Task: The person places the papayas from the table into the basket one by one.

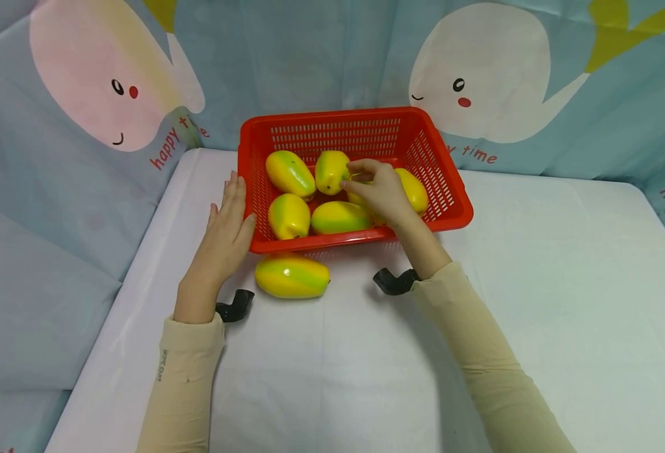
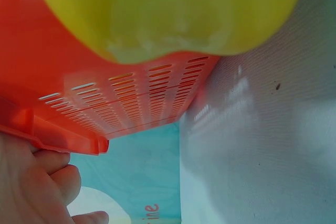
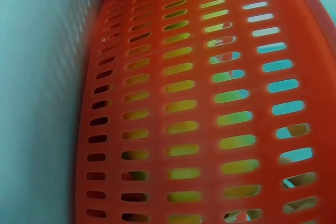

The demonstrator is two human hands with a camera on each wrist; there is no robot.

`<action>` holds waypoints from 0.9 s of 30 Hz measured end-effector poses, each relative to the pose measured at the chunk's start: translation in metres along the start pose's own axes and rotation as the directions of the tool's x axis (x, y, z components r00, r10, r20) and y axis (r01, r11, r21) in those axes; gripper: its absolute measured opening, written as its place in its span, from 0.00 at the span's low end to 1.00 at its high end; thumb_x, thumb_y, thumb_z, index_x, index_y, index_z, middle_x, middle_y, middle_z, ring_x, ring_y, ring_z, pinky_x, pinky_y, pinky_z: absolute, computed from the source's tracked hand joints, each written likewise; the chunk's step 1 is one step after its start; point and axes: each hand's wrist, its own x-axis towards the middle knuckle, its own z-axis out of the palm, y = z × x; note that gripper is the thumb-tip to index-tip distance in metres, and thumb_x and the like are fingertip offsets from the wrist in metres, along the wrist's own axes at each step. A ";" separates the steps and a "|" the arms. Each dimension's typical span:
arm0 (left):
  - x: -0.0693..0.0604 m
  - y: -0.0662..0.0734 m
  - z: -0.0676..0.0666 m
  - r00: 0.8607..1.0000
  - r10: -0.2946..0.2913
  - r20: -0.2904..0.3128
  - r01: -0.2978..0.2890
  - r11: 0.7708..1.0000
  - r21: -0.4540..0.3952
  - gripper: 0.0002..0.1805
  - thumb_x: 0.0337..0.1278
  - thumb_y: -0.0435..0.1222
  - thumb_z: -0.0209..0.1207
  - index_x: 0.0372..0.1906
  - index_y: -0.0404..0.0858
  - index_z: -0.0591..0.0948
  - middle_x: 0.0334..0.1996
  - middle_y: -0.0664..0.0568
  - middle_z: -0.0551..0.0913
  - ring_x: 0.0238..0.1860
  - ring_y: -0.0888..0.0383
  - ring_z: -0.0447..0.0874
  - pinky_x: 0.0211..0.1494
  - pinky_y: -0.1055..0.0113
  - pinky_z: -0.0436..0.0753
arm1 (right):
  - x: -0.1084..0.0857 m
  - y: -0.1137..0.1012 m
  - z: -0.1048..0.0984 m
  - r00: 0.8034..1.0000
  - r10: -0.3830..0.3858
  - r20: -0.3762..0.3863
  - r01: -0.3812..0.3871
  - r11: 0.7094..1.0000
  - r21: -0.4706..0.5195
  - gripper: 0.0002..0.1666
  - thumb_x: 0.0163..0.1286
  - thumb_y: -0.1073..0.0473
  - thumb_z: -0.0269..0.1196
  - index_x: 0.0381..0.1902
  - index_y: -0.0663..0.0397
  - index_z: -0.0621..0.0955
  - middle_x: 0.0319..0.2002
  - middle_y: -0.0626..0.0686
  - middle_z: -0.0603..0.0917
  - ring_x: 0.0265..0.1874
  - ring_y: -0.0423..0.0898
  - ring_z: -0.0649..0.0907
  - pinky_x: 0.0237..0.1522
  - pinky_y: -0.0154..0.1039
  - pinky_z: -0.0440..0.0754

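A red slotted plastic basket (image 1: 360,236) on the table holds several yellow-green mangoes (image 1: 290,174). My left hand (image 1: 224,229) rests along its left side, fingers nearly straight and thumb at the rim; the left wrist view shows those fingers (image 2: 60,174) at the rim. Inside the basket, my right hand (image 1: 382,192) curls its thumb and fingers around a mango (image 1: 357,199), which the hand partly hides. An upright mango (image 1: 331,171) sits just beyond its fingertips. Another mango (image 1: 292,275) lies outside on the table, before the basket's front wall (image 3: 152,124).
The table wears a white cloth (image 1: 360,377). Behind it and at the left hangs a blue curtain (image 1: 321,56) with printed whales. Black curved pieces (image 1: 236,306) show beside both wrists. The basket's raised rim (image 1: 332,116) surrounds the mangoes.
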 end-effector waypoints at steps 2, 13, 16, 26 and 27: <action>0.000 0.000 0.000 1.000 -0.003 0.001 0.003 1.000 -0.004 0.34 0.70 0.42 0.36 0.75 0.37 0.41 0.75 0.52 0.35 0.74 0.55 0.31 0.71 0.44 0.36 | -0.001 0.000 -0.001 1.000 -0.019 0.000 0.019 1.000 0.013 0.25 0.63 0.58 0.64 0.58 0.60 0.76 0.54 0.54 0.79 0.51 0.47 0.78 0.51 0.38 0.78; 0.000 -0.001 0.001 1.000 -0.006 -0.002 0.006 1.000 -0.006 0.34 0.70 0.42 0.37 0.75 0.38 0.40 0.75 0.52 0.35 0.74 0.55 0.31 0.71 0.45 0.35 | -0.026 -0.009 -0.009 0.993 -0.116 0.004 0.115 0.989 0.091 0.24 0.64 0.59 0.63 0.58 0.61 0.76 0.54 0.58 0.79 0.52 0.48 0.79 0.53 0.38 0.77; -0.001 -0.001 0.000 1.000 -0.010 0.001 0.010 1.000 -0.010 0.34 0.70 0.42 0.36 0.75 0.38 0.40 0.75 0.52 0.35 0.74 0.56 0.31 0.71 0.46 0.34 | -0.035 -0.010 -0.010 0.990 -0.141 0.028 0.137 0.984 0.117 0.24 0.64 0.60 0.63 0.58 0.61 0.76 0.54 0.58 0.78 0.53 0.49 0.78 0.53 0.39 0.77; -0.001 -0.001 0.001 1.000 -0.010 0.002 0.010 1.000 -0.010 0.34 0.71 0.43 0.36 0.75 0.39 0.40 0.75 0.53 0.35 0.74 0.56 0.30 0.71 0.46 0.34 | -0.071 -0.003 -0.010 0.968 -0.236 0.079 0.212 0.948 0.240 0.23 0.63 0.68 0.63 0.56 0.67 0.75 0.54 0.64 0.77 0.55 0.54 0.77 0.53 0.38 0.77; -0.001 -0.001 0.001 1.000 -0.010 0.002 0.010 1.000 -0.011 0.34 0.71 0.43 0.36 0.75 0.39 0.40 0.75 0.53 0.35 0.74 0.56 0.30 0.71 0.46 0.34 | -0.074 -0.003 -0.010 0.966 -0.244 0.083 0.218 0.945 0.243 0.23 0.62 0.69 0.62 0.56 0.68 0.75 0.54 0.64 0.77 0.54 0.54 0.77 0.53 0.38 0.77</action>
